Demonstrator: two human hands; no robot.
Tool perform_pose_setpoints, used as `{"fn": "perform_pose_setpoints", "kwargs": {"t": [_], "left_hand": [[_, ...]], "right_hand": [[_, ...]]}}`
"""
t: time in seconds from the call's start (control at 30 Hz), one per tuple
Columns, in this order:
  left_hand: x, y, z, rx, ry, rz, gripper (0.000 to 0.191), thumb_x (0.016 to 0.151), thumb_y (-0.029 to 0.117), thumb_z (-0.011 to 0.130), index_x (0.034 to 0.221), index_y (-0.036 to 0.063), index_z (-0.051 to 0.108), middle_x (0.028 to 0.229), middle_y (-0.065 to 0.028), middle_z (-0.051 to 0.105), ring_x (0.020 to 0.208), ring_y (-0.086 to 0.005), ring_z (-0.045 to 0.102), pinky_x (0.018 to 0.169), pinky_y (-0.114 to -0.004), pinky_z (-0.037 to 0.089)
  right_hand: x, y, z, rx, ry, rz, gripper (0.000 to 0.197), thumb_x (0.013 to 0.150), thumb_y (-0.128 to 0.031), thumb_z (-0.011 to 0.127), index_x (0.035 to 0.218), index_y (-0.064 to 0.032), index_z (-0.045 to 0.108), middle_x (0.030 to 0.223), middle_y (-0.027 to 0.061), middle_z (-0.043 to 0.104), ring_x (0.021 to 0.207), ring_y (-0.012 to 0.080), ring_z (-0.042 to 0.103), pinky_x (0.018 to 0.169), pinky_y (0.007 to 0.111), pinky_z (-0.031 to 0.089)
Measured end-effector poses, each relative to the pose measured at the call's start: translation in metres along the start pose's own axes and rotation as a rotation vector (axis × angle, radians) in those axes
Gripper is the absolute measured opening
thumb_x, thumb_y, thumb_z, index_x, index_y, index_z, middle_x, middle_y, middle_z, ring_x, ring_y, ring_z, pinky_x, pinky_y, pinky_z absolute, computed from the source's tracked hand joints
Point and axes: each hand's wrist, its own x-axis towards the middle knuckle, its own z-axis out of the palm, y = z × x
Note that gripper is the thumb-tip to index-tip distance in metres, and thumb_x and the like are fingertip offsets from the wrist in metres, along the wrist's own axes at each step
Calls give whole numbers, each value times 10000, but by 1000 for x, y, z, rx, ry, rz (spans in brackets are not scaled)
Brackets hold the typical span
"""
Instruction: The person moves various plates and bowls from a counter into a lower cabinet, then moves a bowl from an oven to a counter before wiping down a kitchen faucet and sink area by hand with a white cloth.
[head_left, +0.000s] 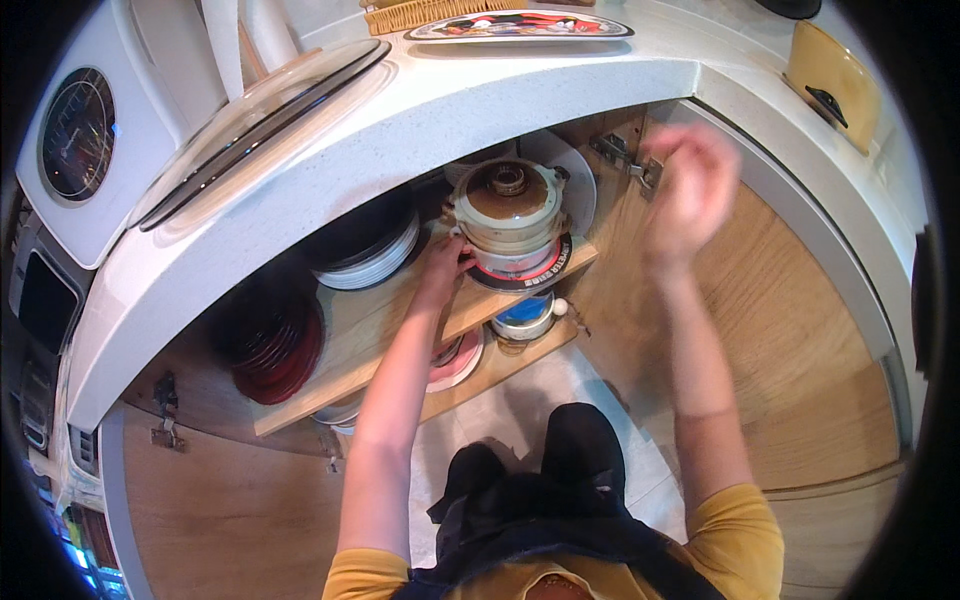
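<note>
My left hand (452, 259) reaches into the open cabinet, its fingers against the left side of a stack of dishes on the upper shelf (360, 352). On top of that stack sits a pale pot with a brown glass lid (510, 191). Beneath the pot a white and pink dish (517, 264) rests on a round black mat with a red ring (536, 281). Whether my left fingers grip anything is hidden. My right hand (694, 195), blurred and raised with nothing seen in it, is near the metal hinge (622, 154) of the right cabinet door (787, 322).
Dark red bowls (281, 375) and white plates (367, 270) stand on the upper shelf. A white pot with blue inside (525, 315) sits lower. The countertop edge (375, 157) curves above, bearing a glass lid (262, 135) and a decorated plate (517, 26). The left door (240, 495) is open.
</note>
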Motion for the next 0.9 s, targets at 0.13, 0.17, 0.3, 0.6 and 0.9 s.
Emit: {"fn": "perform_pose_setpoints", "kwargs": {"t": [0.13, 0.17, 0.3, 0.6, 0.9], "left_hand": [[11, -9, 0, -155, -22, -49, 273, 905, 285, 469, 970, 44, 583, 975, -71, 599, 885, -167, 558, 866, -392, 459], [13, -7, -4, -276, 16, -141, 361, 896, 389, 459, 966, 59, 590, 977, -66, 606, 901, -177, 548, 905, -417, 412], [17, 14, -16, -387, -86, -311, 666, 805, 692, 423, 1044, 90, 583, 1052, -95, 595, 1038, -233, 493, 992, -501, 297], [4, 45, 25, -364, 78, -383, 750, 726, 735, 508, 1195, 150, 518, 1164, -122, 522, 1180, -288, 382, 926, -725, 191], [-13, 40, 25, -464, 34, -272, 667, 758, 708, 494, 1169, 184, 537, 1137, -69, 536, 1194, -323, 379, 939, -739, 110]], "right_hand": [[-111, 68, -29, -275, -216, 991, 373, 865, -247, 561, 1110, 31, 521, 957, 127, 608, 843, 185, 570, 763, 305, 445], [-117, 79, -24, -288, -192, 997, 401, 874, -290, 545, 1124, 24, 522, 1007, 114, 599, 881, 181, 555, 784, 306, 432], [-110, 106, -13, -280, -291, 955, 458, 870, -340, 549, 1145, 25, 523, 1100, 103, 587, 920, 177, 539, 818, 307, 410], [-125, 161, -39, 533, 18, 1407, 480, 806, -285, 678, 1181, -19, 537, 1181, 82, 566, 1086, 219, 519, 961, 361, 391], [-114, 134, -15, 531, 38, 1369, 329, 808, -118, 650, 1103, -3, 562, 1078, 98, 616, 1009, 210, 572, 916, 352, 439]]}}
